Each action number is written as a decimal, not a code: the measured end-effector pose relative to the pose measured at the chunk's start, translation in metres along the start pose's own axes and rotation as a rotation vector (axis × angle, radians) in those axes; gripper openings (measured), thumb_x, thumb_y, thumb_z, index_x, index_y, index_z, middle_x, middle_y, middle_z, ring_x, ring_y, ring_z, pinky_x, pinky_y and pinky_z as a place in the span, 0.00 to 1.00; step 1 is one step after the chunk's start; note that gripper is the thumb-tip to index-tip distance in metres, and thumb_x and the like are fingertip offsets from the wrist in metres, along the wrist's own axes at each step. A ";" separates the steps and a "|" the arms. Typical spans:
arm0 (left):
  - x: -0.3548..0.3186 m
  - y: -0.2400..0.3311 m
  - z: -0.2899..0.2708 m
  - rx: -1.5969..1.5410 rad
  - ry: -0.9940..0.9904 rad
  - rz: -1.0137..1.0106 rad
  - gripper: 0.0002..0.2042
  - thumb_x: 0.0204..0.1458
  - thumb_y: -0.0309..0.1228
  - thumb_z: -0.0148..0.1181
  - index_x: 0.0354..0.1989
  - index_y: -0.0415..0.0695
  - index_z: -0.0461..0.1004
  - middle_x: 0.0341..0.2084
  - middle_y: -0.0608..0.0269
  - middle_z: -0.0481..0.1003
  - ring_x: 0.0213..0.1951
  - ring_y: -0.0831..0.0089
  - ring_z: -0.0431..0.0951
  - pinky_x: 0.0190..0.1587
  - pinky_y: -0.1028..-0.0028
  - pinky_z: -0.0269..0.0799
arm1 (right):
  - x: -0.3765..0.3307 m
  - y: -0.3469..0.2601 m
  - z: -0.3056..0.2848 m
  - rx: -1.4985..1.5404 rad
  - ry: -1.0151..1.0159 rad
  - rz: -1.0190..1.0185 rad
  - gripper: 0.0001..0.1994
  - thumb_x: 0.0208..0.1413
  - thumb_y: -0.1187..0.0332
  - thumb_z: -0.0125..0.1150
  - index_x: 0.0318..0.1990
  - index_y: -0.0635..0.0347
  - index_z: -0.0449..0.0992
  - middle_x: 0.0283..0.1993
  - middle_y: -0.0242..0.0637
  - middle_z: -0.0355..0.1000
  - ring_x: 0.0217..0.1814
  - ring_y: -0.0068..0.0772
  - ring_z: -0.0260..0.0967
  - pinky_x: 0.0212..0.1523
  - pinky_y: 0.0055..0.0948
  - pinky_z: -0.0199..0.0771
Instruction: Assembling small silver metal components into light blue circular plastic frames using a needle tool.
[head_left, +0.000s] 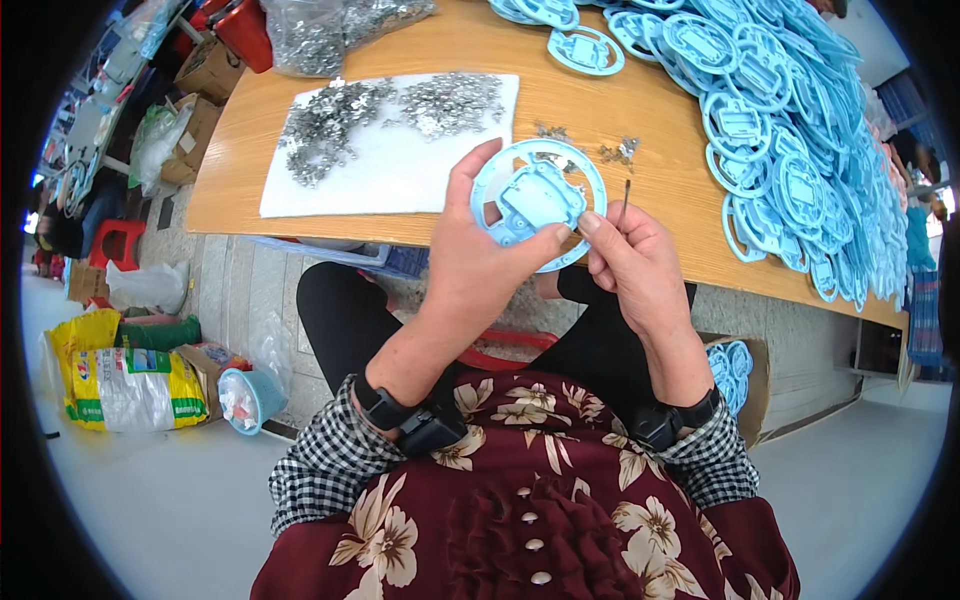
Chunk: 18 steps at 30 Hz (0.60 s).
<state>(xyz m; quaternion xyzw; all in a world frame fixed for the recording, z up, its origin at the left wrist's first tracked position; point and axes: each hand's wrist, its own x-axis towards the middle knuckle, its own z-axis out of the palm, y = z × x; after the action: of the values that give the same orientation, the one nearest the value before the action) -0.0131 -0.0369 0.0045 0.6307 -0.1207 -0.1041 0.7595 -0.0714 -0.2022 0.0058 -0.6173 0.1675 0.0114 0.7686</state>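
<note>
A light-blue plastic toy steering wheel (543, 198), with a moulded hollow centre facing up, is held over the table's near edge. My left hand (462, 262) is closed on its left and lower rim, the thumb lying across the bottom. At the lower right, the thumb of my right hand (642, 268) meets the rim. A thin metal tool (627, 198) sticks up from the curled fingers of that hand; its lower part is hidden. Beyond the wheel lie small loose metal pieces (622, 150) on the wooden table (400, 228).
A white foam sheet (400, 195) bears two heaps of small metal pieces (335, 125). Many more blue wheels (790, 185) are piled along the table's right. A clear bag of metal parts (305, 40) sits at the back left. An open carton with blue parts (738, 372) stands below right.
</note>
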 end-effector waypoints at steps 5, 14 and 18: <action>0.003 0.008 0.016 0.153 -0.070 0.076 0.43 0.46 0.25 0.73 0.69 0.39 0.53 0.47 0.50 0.75 0.47 0.69 0.80 0.47 0.71 0.79 | -0.013 -0.003 -0.023 -0.081 0.027 -0.110 0.09 0.65 0.64 0.61 0.36 0.60 0.75 0.22 0.23 0.67 0.18 0.11 0.57 0.18 0.14 0.53; 0.037 0.029 0.021 0.099 -0.280 0.059 0.26 0.63 0.29 0.60 0.66 0.35 0.59 0.32 0.63 0.77 0.35 0.79 0.78 0.42 0.78 0.75 | -0.157 -0.002 -0.205 -0.306 0.293 0.065 0.11 0.63 0.63 0.62 0.41 0.63 0.77 0.21 0.24 0.66 0.18 0.11 0.57 0.18 0.15 0.53; 0.068 0.040 0.021 0.299 -0.305 0.142 0.24 0.62 0.33 0.62 0.62 0.35 0.65 0.31 0.64 0.77 0.34 0.81 0.77 0.40 0.79 0.75 | -0.219 0.029 -0.289 -0.367 0.527 0.261 0.11 0.63 0.61 0.62 0.35 0.58 0.76 0.20 0.25 0.68 0.17 0.12 0.59 0.17 0.16 0.54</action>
<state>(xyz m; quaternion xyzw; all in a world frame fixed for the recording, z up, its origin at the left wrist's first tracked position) 0.0454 -0.0702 0.0507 0.7030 -0.2925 -0.1255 0.6360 -0.3552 -0.4288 -0.0147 -0.7003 0.4329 -0.0201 0.5673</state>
